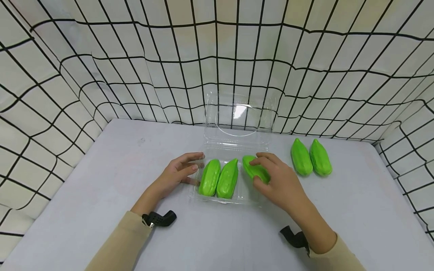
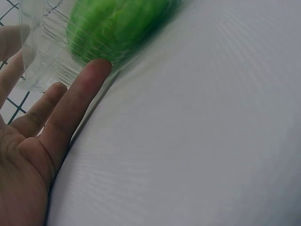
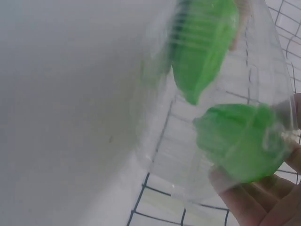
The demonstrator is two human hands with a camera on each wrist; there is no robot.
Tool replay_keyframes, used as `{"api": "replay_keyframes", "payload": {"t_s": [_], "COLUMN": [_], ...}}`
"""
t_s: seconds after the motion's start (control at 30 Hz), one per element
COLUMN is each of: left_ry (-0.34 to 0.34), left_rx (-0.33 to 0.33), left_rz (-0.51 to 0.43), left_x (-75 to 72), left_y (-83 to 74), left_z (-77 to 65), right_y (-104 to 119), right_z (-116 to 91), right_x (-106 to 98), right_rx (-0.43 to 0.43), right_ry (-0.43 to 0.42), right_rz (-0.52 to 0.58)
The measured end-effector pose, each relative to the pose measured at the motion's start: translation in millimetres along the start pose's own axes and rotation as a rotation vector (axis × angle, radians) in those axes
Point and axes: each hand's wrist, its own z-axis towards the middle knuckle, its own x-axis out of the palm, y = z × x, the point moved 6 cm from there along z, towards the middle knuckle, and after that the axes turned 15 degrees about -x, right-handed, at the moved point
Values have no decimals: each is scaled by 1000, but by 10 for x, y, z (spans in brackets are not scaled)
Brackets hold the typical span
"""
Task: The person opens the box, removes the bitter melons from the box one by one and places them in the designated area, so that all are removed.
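One held green fruit (image 1: 254, 172): in the right hand's grasp, over the right part of the clear tray (image 1: 242, 190), slanted, far end poking out past the fingertips; cannot tell if it touches the tray floor
Right hand (image 1: 279, 180): grasping that fruit, thumb on the near side, fingers curled over the far side; fruit sits in the thumb-finger gap, to the palm's left in head view
Left hand (image 1: 178, 169): grasping nothing, fingers spread and mostly straight, at the tray's left wall; left wrist view has a fingertip against the plastic
Two tray fruits (image 1: 210, 178): side by side in the tray's left part, roughly upright in head view, gap between them and the held one
Tray lid (image 1: 239, 113): clear, raised at the tray's far edge, in front of the black grid (image 1: 216, 41)
Two loose fruits (image 1: 301, 157): close together on the white table (image 1: 101, 177), right of the tray, beyond the right hand
Wrist gear: black piece on each wrist, left (image 1: 159, 218), right (image 1: 295, 239)
Sleeves (image 1: 118, 242): beige, both arms
Right wrist view: hazy, fruit edges soft
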Motion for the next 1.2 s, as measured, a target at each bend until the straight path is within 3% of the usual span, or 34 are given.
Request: {"api": "replay_keyframes", "payload": {"t_s": [0.5, 0.87, 1.2], "left_ry": [-11, -11, -21], "left_rx": [-6, -7, -11], "left_rz": [12, 17, 32], "left_x": [-3, 2, -5], "left_y": [-1, -9, 2], "left_z": [1, 5, 1], "right_y": [-158, -229, -253], "right_z": [-5, -26, -26], "right_x": [-223, -228, -230], "right_rx": [60, 97, 106], "right_ry": [-3, 96, 115], "right_rz": [-50, -21, -1]}}
